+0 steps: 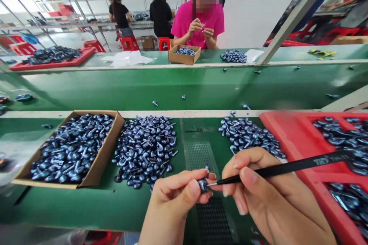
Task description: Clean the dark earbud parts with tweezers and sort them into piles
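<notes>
My left hand (175,195) pinches one small dark blue earbud piece (203,184) between thumb and fingers, low in the middle of the view. My right hand (264,195) grips black tweezers (287,167), whose tip touches that piece. A loose pile of the same shiny blue pieces (145,149) lies on the green table just left of my hands. Another pile (247,134) lies just beyond my right hand.
A cardboard box (99,166) full of pieces stands at the left. A red tray (299,141) with more pieces is at the right. Beyond a green conveyor belt (201,88), a person in a pink shirt (201,23) works over a small cardboard box (184,55). Other people sit farther back.
</notes>
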Available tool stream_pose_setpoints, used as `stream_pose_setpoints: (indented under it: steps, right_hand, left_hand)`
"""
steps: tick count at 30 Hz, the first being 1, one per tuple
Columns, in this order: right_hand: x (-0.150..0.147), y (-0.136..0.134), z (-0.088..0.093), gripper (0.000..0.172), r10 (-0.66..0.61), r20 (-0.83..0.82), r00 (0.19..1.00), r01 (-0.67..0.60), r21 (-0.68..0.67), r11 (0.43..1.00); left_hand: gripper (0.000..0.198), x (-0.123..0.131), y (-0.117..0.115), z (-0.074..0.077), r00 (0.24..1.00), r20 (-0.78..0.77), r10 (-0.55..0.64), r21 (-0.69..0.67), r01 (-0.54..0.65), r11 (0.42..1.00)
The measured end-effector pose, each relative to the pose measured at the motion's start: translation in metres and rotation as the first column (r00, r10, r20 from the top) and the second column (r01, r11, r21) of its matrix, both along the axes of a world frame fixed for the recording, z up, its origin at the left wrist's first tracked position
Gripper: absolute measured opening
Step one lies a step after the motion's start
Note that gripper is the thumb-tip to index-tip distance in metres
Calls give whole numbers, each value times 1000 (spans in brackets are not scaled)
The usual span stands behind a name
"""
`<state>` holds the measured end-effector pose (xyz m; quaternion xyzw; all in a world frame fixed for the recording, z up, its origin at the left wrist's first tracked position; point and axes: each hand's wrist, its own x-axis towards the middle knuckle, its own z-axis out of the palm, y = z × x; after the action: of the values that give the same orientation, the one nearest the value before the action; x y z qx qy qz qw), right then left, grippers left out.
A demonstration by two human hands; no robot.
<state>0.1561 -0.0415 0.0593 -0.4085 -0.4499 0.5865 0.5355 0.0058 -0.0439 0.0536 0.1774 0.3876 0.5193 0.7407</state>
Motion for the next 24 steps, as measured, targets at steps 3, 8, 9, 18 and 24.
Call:
stream_pose_setpoints:
  steps: [3,8,9,18,24]
  right_hand:
    - [0,1,-1,9,6,11,1000,-6,-2,1000]
    - [-1,1,0,9,-9,16,1000,9,-20,1000]
    - [-1,0,0,9,-3,21,1000,4,-17,1000]
    - [-2,0,2,9,-5,72,997,7,-19,1000]
    - [-1,-1,7,7,-167,359,918,55,302,952]
  left_hand:
    - [17,0,0,-2,1000,11,-3,1,3,1000]
    - [17,-1,-1,-4,1000,7,-14,-9,14,1000]
    - [17,-1,-1,-3,1000,7,-15,-8,15,1000]
    - [15,0,0,-3,1000,8,-8,11,8,1000]
    - [16,0,-1,-4,1000,-10,12,27,-11,1000]
